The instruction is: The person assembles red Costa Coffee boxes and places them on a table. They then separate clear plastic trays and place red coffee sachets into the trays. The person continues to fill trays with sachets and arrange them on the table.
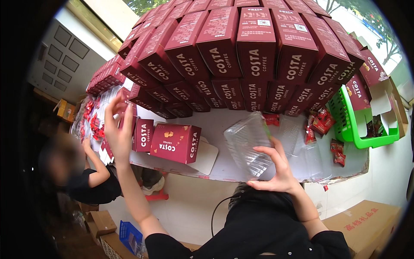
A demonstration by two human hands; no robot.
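A ribbed clear plastic tray [248, 142] stands tilted above the table's front part, with my right hand [278, 170] gripping its right side between thumb and fingers. My left hand [118, 129] is raised at the left, fingers apart and nothing in them. Just right of it are a dark red carton [143, 134] and a larger dark red carton [174, 140] lying on its side, its pale flap [205, 157] folded out on the table. More clear plastic trays [297, 138] lie right of the held one, beside a small red packet [271, 119].
Stacked dark red cartons [256, 56] form a high wall at the back. To the right are loose red packets [321, 121] and a green plastic basket [345, 116] with cartons. A co-worker [97, 175] sits at the left by more packets. Brown cardboard boxes [366, 226] stand on the floor.
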